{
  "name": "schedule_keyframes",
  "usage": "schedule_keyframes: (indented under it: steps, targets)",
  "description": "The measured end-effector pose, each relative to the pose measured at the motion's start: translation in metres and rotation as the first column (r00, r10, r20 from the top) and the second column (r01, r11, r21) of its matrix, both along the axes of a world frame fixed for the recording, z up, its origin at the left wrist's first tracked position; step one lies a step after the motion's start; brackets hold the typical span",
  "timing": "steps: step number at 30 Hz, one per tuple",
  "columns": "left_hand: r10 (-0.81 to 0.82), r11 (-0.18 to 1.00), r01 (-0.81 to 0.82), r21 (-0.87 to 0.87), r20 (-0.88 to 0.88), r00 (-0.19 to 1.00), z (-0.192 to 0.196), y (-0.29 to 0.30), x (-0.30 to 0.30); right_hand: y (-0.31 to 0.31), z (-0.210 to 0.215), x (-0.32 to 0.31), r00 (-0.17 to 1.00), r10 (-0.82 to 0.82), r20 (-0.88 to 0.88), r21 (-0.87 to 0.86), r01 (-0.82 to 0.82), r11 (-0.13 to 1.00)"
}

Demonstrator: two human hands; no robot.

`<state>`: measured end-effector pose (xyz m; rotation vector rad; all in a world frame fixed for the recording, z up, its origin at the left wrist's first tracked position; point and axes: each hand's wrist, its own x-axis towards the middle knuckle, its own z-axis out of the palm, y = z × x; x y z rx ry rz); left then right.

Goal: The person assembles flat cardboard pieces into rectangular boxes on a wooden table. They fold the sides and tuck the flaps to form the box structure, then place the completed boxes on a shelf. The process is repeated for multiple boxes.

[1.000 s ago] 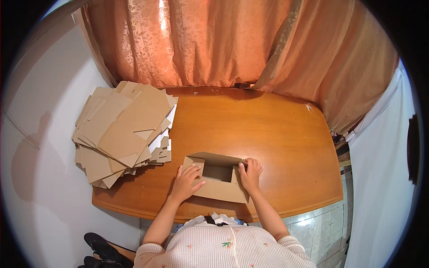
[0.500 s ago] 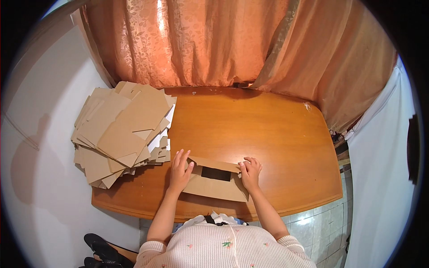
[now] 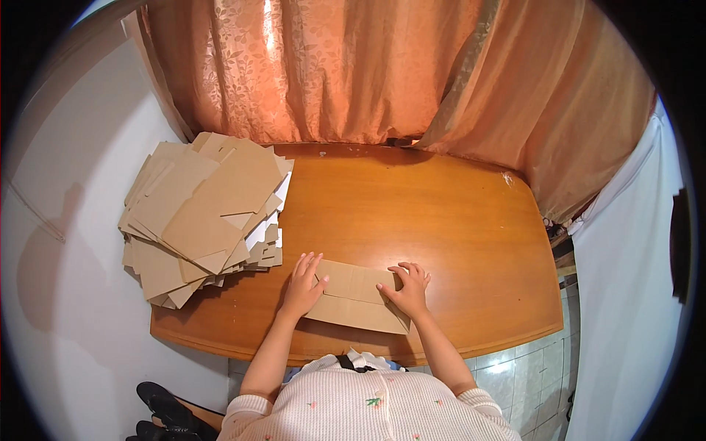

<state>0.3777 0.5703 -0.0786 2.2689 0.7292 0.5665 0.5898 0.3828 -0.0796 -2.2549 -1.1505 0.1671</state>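
A small brown cardboard box (image 3: 354,314) lies on the table near its front edge, its top panels meeting along a seam that runs across the middle. My left hand (image 3: 301,289) grips the box's left end, thumb on the top panel and fingers along the side. At the opposite end, my right hand (image 3: 409,289) has its thumb pressed on the top and its fingers curved over the far right corner. The inside of the box is hidden.
A tall, uneven pile of flat cardboard pieces (image 3: 213,198), some with white faces, stands at the table's left. The wooden table (image 3: 419,206) has a curved outline. An orange curtain (image 3: 331,73) hangs behind it, and black shoes (image 3: 173,411) are at lower left.
The dark opening in the top of the box is now covered by the lowered flap. Both thumbs have moved inward onto the top.
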Motion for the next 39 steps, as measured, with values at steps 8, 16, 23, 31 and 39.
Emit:
schedule_keyframes:
  steps: [8, 16, 23, 31, 39]
  targets:
    - [0.031, 0.995, -0.024, 0.095, -0.078, 0.996, -0.001, -0.002, 0.003, 0.001, 0.0, -0.001, 1.0, -0.006, 0.03, -0.022, 0.007, 1.0]
    - [0.066, 0.998, -0.065, 0.02, -0.044, 0.997, -0.003, -0.002, 0.003, 0.001, 0.0, -0.003, 0.999, -0.014, 0.048, -0.036, 0.016, 0.999]
    - [0.175, 0.982, -0.174, -0.07, 0.003, 0.985, -0.006, -0.004, 0.005, -0.005, -0.002, 0.001, 0.998, -0.024, -0.051, -0.084, 0.02, 0.996]
    - [0.245, 0.901, -0.293, -0.319, -0.183, 0.952, -0.014, -0.004, 0.001, -0.028, 0.017, 0.002, 0.924, -0.229, -0.307, -0.343, 0.117, 0.932]
    - [0.238, 0.892, -0.08, -0.445, 0.311, 0.92, 0.021, 0.003, 0.019, -0.026, 0.057, 0.018, 0.896, -0.172, -0.409, 0.075, 0.221, 0.972]
